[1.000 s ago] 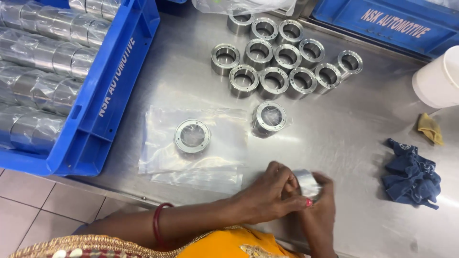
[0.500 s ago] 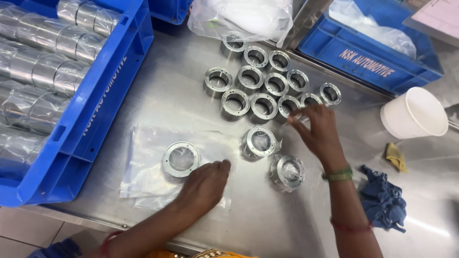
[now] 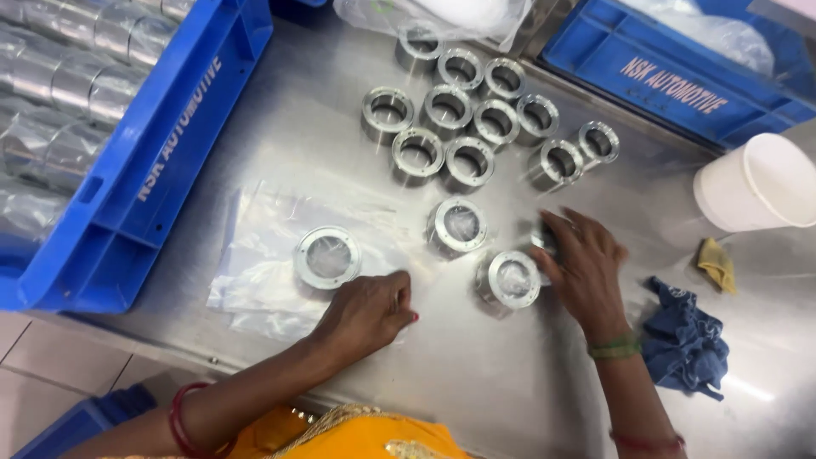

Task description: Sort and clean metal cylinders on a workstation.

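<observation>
Left hand point(image 3: 367, 308) flat on the clear plastic bags point(image 3: 272, 255), gripping nothing; right hand point(image 3: 582, 268), frame centre-right, closes around a shiny steel bearing ring point(image 3: 545, 240) — lift it straight, I'd say.

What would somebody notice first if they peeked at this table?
Probably the bunch of shiny metal rings at the back of the steel table. Nearer, the right hand covers one ring, and the left hand rests on clear plastic bags. A big blue crate sits left.

Factory workbench: steel table point(image 3: 357, 110), blue crates point(image 3: 170, 170), metal rings point(image 3: 448, 106).
</observation>
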